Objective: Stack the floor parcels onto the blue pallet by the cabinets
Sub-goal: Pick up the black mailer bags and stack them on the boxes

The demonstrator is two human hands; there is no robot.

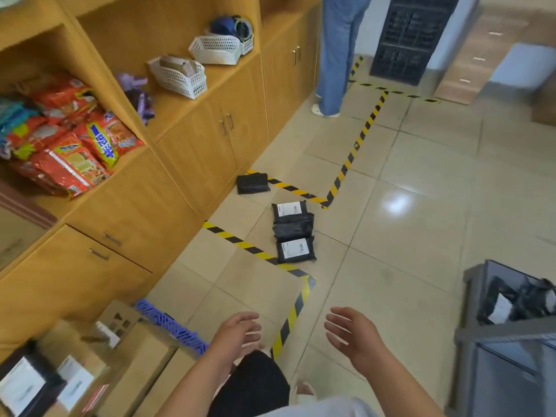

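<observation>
Both hands are empty: your left hand and right hand are out in front of you, fingers spread and loosely bent, gripping nothing and touching nothing. Your left hand is just to the right of the blue pallet, and your right hand is further right again.

Only a strip of the pallet shows, poking out from under the cardboard boxes. Left of that strip, past the boxes, sits a black labelled parcel.

Now the floor parcels. Beyond the pallet, further along the cabinets, three black parcels lie touching in a row on the tiles: a labelled near parcel, a plain middle parcel and a labelled far parcel. Past those, still further from the pallet, a lone black parcel lies right at the cabinet base.

Yellow-and-black tape runs along the floor just right of the pallet. Well apart to the pallet's right stands a grey bin with more black parcels inside. Far beyond the pallet, a person in jeans stands by the cabinets.
</observation>
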